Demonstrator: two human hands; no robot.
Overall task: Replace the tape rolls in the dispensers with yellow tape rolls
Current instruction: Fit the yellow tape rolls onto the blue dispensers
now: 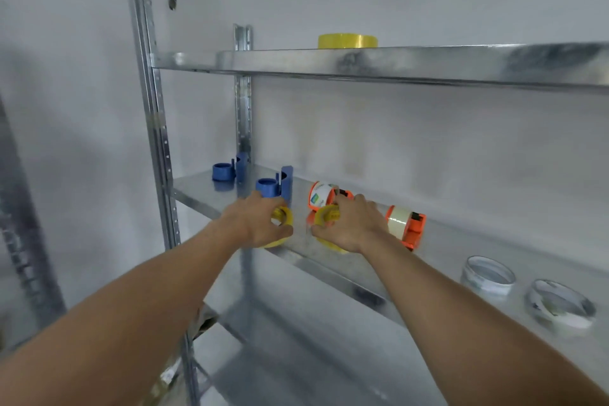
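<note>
Both hands on yellow rolls at the middle shelf

Up close from the head view, the left hand (260, 221) fingers curl round a yellow tape roll (282, 219); the right hand (354, 227) grips another yellow roll (328, 219) before an orange dispenser (324, 196), its label unreadable

Two blue dispensers (223, 171) (275, 186) and two orange dispensers (324, 196) (407, 224) sat on a shiny grey metal shelf (329, 267). The far orange one carried a cream roll (397, 221); the near one had a white label with a blue-green patch. Yellow rolls were in the left hand (260, 222), the right hand (352, 224) and on the top shelf (347, 40); two clear-white rolls (487, 275) (560, 305) lay right.
</note>
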